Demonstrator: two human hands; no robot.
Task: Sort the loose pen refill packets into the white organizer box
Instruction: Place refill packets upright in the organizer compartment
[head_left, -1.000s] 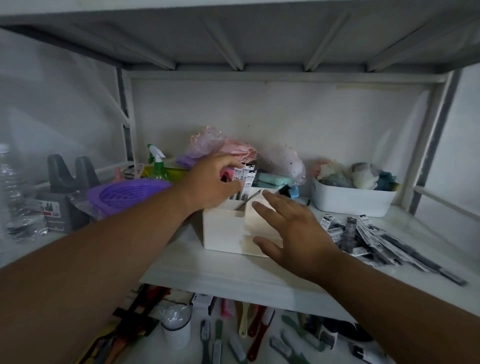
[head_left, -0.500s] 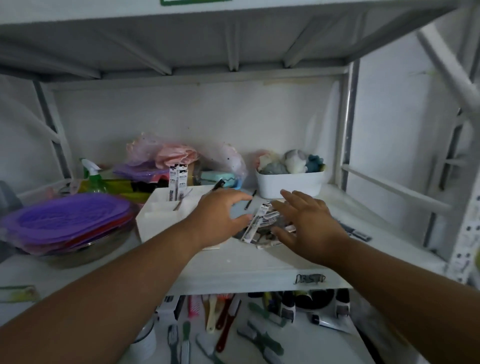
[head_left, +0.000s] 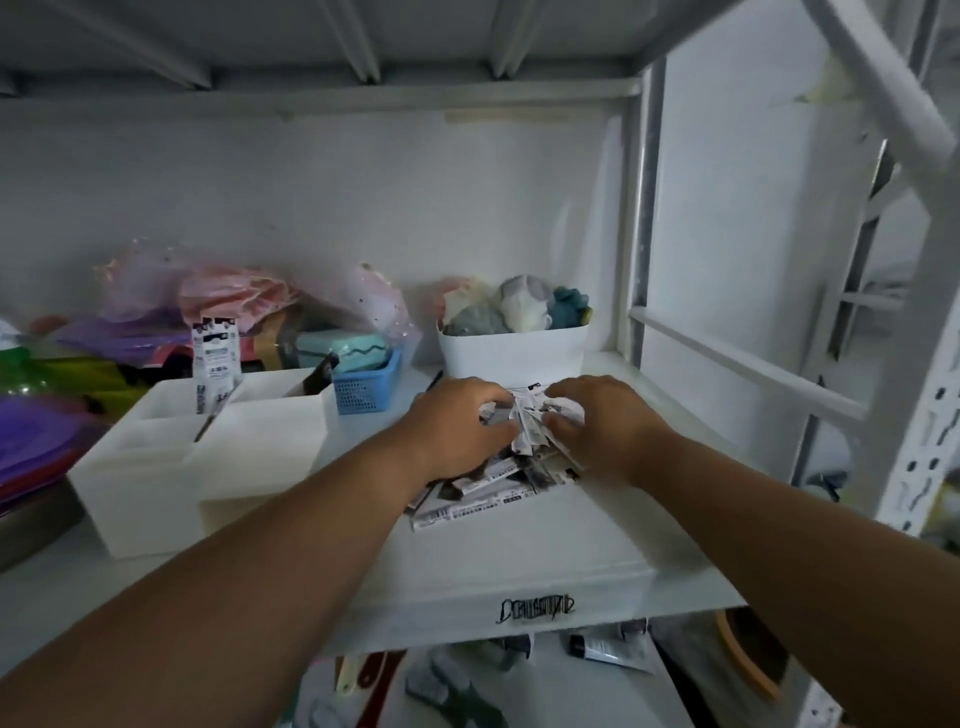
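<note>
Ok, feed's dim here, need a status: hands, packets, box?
Left hand and right hand both gripping the packet pile. White organizer box left of pile, few packets upright inside. Path clear.

The left hand (head_left: 457, 431) and the right hand (head_left: 608, 431) are both showing bare skin, and back from each grip the wrist is running uncovered into the forearm. The left forearm (head_left: 270, 561) is showing bare all the way from the grip back to the lower left corner of the view, and the right forearm (head_left: 779, 551) is showing bare back to the lower right edge. Dim light is lying over both, so fine detail on the knuckles and fingers nearest the grip is blurring out.
</note>
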